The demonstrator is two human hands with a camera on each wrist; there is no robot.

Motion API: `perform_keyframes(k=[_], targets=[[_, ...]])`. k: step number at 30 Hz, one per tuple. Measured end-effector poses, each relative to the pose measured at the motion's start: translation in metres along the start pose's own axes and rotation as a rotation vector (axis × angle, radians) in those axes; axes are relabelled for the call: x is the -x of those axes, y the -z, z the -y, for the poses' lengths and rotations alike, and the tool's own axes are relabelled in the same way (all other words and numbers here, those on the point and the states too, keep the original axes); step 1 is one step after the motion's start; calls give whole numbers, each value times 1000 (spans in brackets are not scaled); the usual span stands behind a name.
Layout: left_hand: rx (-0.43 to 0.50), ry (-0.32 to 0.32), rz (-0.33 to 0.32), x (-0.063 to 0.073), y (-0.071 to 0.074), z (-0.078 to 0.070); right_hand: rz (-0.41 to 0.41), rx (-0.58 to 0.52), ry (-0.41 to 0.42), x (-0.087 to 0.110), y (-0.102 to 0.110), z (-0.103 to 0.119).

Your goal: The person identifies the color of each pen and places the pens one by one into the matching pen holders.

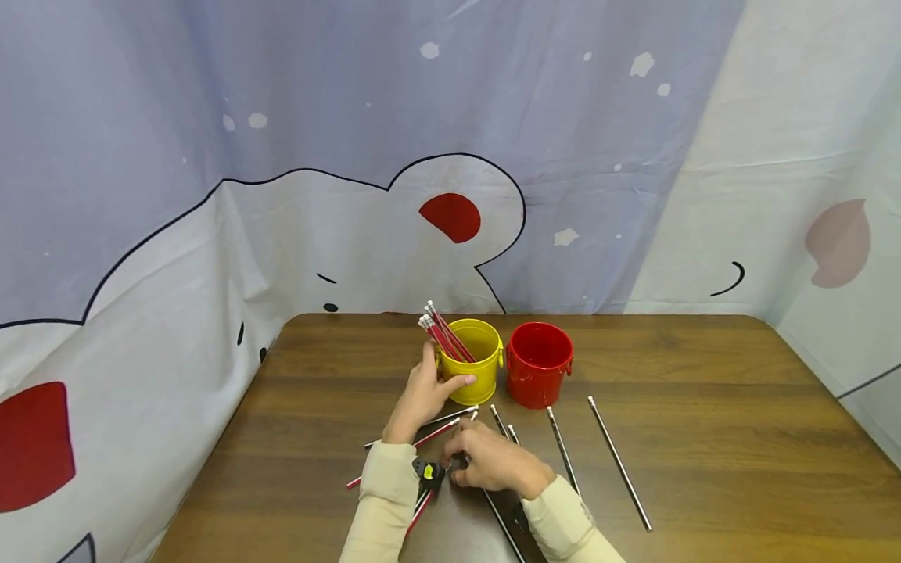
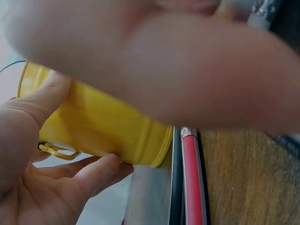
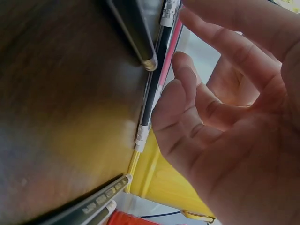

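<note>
My left hand (image 1: 420,395) grips the left side of a yellow bucket (image 1: 482,383), thumb across its front and fingers around the side and underneath. Several red pencils (image 1: 448,342) lean in that bucket, eraser ends up. Just in front, my right hand (image 1: 493,461) hovers low over loose pencils, its fingers loosely bent. In the right wrist view its fingertips are beside a black pencil (image 3: 157,70) and a red pencil (image 3: 171,56); no pencil shows between them, though the upper fingers are cut off. My right hand (image 2: 154,70) blurs across the left wrist view.
A red bucket (image 1: 539,367) stands just right of the yellow one. Black pencils, including one far right (image 1: 619,461), lie spread on the wooden table (image 1: 704,391). Red pencils (image 1: 418,512) lie partly under my left forearm. A patterned cloth (image 1: 598,156) hangs behind.
</note>
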State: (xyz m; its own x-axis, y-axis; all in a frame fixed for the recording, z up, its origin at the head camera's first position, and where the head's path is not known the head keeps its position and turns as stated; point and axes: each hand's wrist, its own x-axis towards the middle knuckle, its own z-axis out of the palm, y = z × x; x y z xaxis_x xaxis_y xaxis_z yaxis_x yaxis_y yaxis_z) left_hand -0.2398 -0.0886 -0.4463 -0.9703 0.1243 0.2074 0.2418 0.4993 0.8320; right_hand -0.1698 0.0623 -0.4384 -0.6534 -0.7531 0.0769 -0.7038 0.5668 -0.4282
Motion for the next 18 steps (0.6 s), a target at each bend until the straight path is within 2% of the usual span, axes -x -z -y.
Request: perform_keyframes(k=[8,18], targets=[[2,-19,-1,0,0,0,41,-20,-35,-1,-4,-2],[29,-10,8,1,0,-3,108,-34,-70,2,-6,-2]])
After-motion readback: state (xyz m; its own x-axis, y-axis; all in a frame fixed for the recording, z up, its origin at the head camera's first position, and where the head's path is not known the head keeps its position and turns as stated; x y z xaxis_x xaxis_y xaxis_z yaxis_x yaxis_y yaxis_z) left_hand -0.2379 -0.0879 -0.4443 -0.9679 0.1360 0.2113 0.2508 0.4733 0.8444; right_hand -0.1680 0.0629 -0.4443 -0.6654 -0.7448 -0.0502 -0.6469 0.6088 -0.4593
